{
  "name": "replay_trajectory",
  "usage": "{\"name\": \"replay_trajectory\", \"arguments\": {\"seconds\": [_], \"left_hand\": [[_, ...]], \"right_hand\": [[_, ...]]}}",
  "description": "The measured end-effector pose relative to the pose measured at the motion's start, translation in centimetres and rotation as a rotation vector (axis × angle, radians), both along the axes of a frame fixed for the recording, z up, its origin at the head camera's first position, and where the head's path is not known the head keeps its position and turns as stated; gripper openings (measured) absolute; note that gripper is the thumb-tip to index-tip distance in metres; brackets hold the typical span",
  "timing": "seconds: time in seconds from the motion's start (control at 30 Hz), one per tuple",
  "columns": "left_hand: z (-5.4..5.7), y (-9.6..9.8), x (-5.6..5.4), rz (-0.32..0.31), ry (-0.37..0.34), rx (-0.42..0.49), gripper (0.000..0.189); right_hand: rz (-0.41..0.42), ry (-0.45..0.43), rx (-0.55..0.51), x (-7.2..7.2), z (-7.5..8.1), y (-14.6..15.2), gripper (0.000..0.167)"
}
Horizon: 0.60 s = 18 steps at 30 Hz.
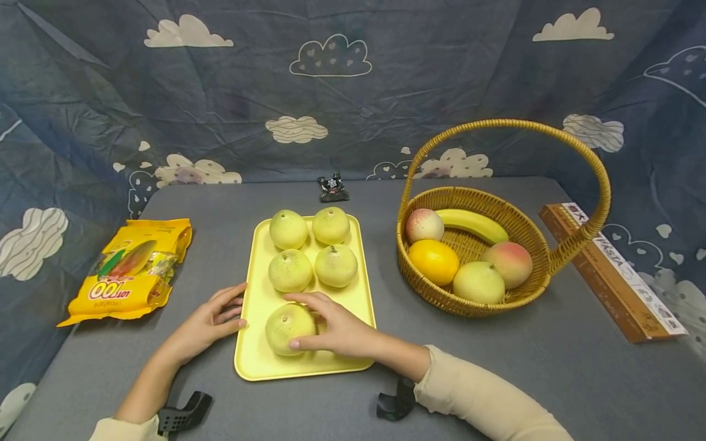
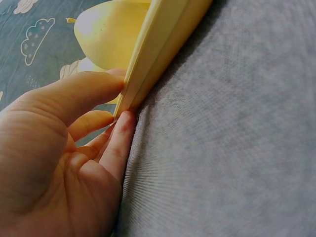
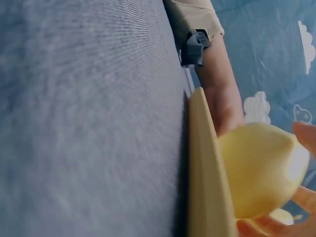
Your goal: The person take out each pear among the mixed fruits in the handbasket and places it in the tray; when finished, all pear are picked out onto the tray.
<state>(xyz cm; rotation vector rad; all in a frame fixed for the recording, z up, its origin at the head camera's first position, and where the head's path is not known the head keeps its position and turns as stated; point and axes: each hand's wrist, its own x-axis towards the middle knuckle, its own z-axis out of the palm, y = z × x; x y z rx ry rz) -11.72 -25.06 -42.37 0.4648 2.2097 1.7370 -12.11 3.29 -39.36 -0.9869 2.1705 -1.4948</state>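
Observation:
A yellow tray (image 1: 358, 331) lies on the table with several yellow-green pomelos (image 1: 290, 271) in pairs on its far part. On the near part sits another pomelo (image 1: 290, 329), which my right hand (image 1: 342, 324) holds from the right, thumb on the near side and fingers round the far side. In the right wrist view this pomelo (image 3: 261, 170) shows just above the tray wall (image 3: 205, 163), the fingers partly out of frame. My left hand (image 1: 201, 327) touches the tray's left edge with thumb and fingertips; the left wrist view shows them against the rim (image 2: 140, 64).
To the right stands a wicker basket (image 1: 421, 297) with a tall handle, holding peaches, a banana, a yellow fruit and a pomelo. A pasta box (image 1: 612, 275) lies beyond it. A yellow snack bag (image 1: 129, 269) lies at left, and a small black packet (image 1: 333, 188) behind the tray.

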Motion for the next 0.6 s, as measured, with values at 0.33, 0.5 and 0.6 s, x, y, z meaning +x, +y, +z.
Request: {"name": "replay_trajectory", "arguments": {"seconds": [0.33,0.5,0.6], "left_hand": [[0.0,-0.1,0.0,0.005,-0.016,-0.016,0.071],[0.0,-0.2,0.0,0.005,-0.007,-0.028,0.070],[0.0,-0.1,0.1,0.003,-0.004,-0.032,0.070]], "right_hand": [[-0.060,0.370,-0.080,0.0,4.4,5.7,0.058],[-0.179,0.569,-0.151,-0.2,6.3,10.2,0.058],[-0.281,0.682,-0.174,-0.1,7.6,12.5,0.061]]}}
